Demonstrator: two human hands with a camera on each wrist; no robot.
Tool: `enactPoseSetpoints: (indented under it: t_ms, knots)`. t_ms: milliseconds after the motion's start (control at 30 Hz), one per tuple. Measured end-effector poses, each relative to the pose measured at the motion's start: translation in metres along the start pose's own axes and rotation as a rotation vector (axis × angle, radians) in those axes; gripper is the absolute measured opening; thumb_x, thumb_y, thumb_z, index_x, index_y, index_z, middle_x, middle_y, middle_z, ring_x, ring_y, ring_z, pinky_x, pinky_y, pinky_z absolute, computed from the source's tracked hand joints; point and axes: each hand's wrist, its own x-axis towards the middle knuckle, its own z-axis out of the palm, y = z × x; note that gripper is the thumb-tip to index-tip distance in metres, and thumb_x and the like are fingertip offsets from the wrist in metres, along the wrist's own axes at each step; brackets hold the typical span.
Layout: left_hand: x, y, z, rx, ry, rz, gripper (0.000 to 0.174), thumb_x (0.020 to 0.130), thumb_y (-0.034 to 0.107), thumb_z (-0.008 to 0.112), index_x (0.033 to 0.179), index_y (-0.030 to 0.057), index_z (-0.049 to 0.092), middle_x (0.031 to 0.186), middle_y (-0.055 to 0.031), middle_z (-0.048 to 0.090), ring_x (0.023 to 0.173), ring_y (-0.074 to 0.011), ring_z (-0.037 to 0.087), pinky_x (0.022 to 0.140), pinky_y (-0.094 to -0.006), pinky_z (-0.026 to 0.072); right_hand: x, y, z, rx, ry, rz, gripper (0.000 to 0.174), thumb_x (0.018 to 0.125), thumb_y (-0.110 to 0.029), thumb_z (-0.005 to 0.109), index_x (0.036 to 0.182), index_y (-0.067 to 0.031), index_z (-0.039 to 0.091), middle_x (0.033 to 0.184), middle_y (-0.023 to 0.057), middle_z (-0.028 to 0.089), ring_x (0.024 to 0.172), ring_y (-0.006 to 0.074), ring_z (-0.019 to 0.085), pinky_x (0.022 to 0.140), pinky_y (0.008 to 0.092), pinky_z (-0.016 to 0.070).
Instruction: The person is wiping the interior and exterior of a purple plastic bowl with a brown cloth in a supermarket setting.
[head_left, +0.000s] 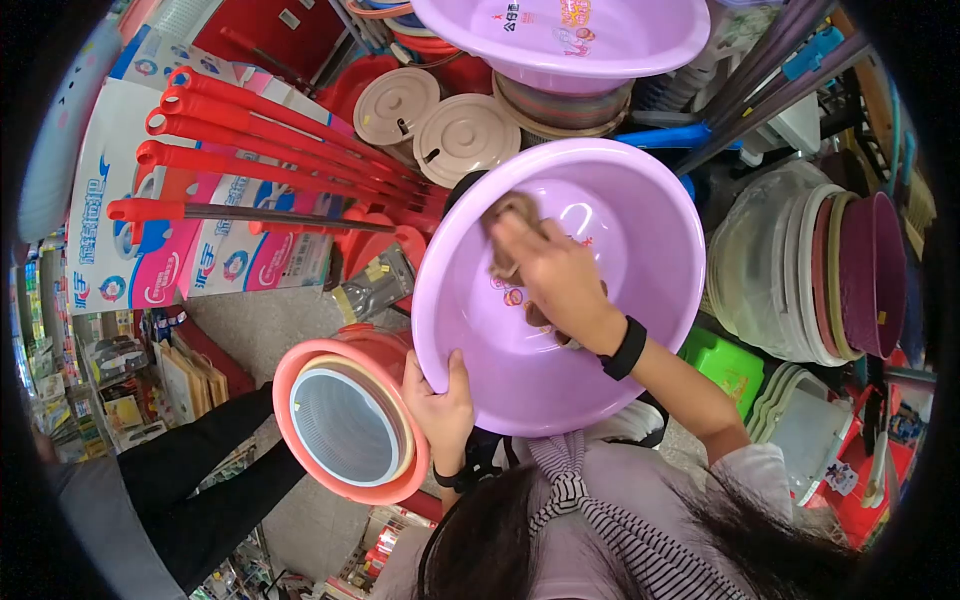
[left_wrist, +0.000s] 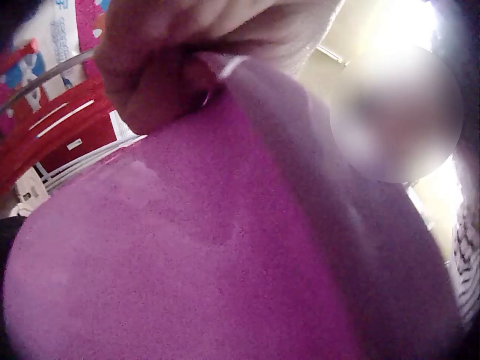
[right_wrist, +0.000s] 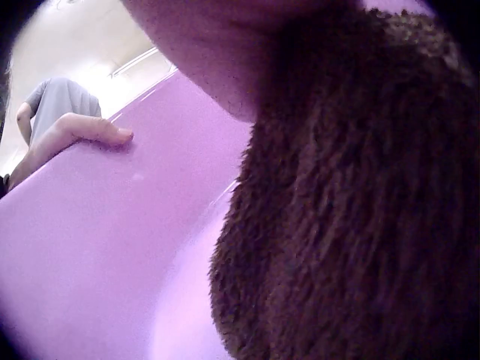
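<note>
A purple plastic basin is tilted with its inside facing the head camera; small printed figures mark its bottom. My left hand grips the rim at the lower left, thumb on the inside. In the right wrist view that thumb lies over the rim. My right hand is inside the basin, holding a brown fluffy cloth against the upper left inner wall. Dark folds of the cloth fill much of the right wrist view. The left wrist view shows the basin's outer side close up.
Another purple basin stands on a stack behind. Red-handled poles lean at the left by printed cartons. Nested orange buckets stand at lower left, stacked tubs at right. A person in dark trousers stands at left.
</note>
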Motion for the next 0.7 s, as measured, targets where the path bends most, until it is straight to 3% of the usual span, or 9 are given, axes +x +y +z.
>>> enactPoseSetpoints:
  t_ms: [100,133,233,333,400,467,500,567,700]
  knots:
    - [0.002,0.003,0.002,-0.022,-0.022,-0.007,0.011,0.087,0.002,0.063,0.086,-0.0009,0.052,0.075,-0.0021,0.056,0.068,-0.0065,0.050,0.063,-0.0211,0.0418,-0.004,-0.003,0.012,0.035,-0.047,-0.227,0.055,0.067,-0.005,0.065,0.121,-0.0044,0.056,0.126,0.0055,0.056,0.091,0.0259,0.057,0.067,0.0367,0.0552]
    - [0.002,0.002,0.000,0.013,-0.014,0.003,0.011,0.087,0.001,0.063,0.085,-0.0008,0.052,0.075,-0.0020,0.056,0.068,-0.0063,0.051,0.063,-0.0210,0.0417,-0.004,-0.006,0.009,0.036,-0.046,-0.226,0.055,0.067,-0.005,0.065,0.121,-0.0044,0.056,0.126,0.0055,0.056,0.091,0.0259,0.057,0.067,0.0367,0.0552]
    - [0.001,-0.003,-0.004,0.052,0.006,0.020,0.011,0.086,0.000,0.062,0.085,-0.0010,0.051,0.075,-0.0019,0.056,0.068,-0.0062,0.051,0.063,-0.0209,0.0417,-0.002,-0.011,0.002,-0.088,-0.068,-0.084,0.051,0.073,-0.006,0.062,0.123,-0.0020,0.053,0.128,0.0085,0.054,0.091,0.0254,0.058,0.065,0.0336,0.0562]
    - [0.000,-0.004,-0.005,0.029,0.028,0.008,0.009,0.086,-0.002,0.061,0.086,-0.0017,0.052,0.076,-0.0023,0.056,0.069,-0.0066,0.051,0.063,-0.0212,0.0421,0.002,0.008,0.002,-0.208,0.075,0.083,0.051,0.072,-0.005,0.061,0.122,-0.0008,0.053,0.125,0.0107,0.056,0.087,0.0268,0.060,0.064,0.0339,0.0559]
    - [-0.001,-0.005,-0.005,-0.004,0.040,-0.009,0.008,0.086,-0.002,0.060,0.086,-0.0020,0.052,0.077,-0.0026,0.057,0.069,-0.0069,0.052,0.064,-0.0215,0.0424,0.000,0.018,-0.010,-0.215,0.018,0.114,0.052,0.070,-0.003,0.061,0.122,-0.0003,0.054,0.120,0.0113,0.060,0.085,0.0284,0.062,0.064,0.0343,0.0556]
    - [-0.001,-0.011,-0.010,0.020,0.000,-0.035,0.019,0.086,-0.001,0.060,0.105,-0.0039,0.056,0.091,-0.0061,0.063,0.080,-0.0102,0.058,0.074,-0.0236,0.0461,-0.005,0.022,-0.014,-0.326,-0.027,0.207,0.052,0.072,0.001,0.058,0.124,-0.0037,0.053,0.122,0.0097,0.060,0.083,0.0293,0.062,0.062,0.0361,0.0545]
    - [-0.001,-0.010,-0.008,0.020,-0.001,-0.036,0.019,0.086,-0.001,0.060,0.105,-0.0039,0.056,0.091,-0.0061,0.063,0.080,-0.0102,0.058,0.074,-0.0236,0.0461,-0.006,0.024,-0.017,-0.350,-0.088,0.255,0.052,0.072,0.001,0.058,0.124,-0.0037,0.053,0.122,0.0101,0.060,0.084,0.0294,0.062,0.063,0.0367,0.0547]
    - [0.002,-0.005,-0.003,-0.019,0.039,-0.040,0.008,0.085,-0.003,0.059,0.090,-0.0029,0.053,0.080,-0.0040,0.058,0.071,-0.0076,0.053,0.065,-0.0224,0.0432,-0.005,0.032,-0.018,-0.290,-0.049,0.177,0.051,0.070,0.000,0.060,0.121,-0.0017,0.055,0.118,0.0107,0.062,0.085,0.0287,0.062,0.063,0.0359,0.0549]
    - [0.001,-0.004,-0.002,-0.011,0.034,-0.029,0.008,0.085,-0.003,0.059,0.090,-0.0032,0.053,0.080,-0.0041,0.058,0.071,-0.0079,0.053,0.065,-0.0224,0.0432,0.000,0.029,-0.016,-0.250,0.017,0.011,0.051,0.068,-0.002,0.063,0.118,0.0005,0.057,0.114,0.0119,0.064,0.087,0.0292,0.063,0.064,0.0361,0.0551]
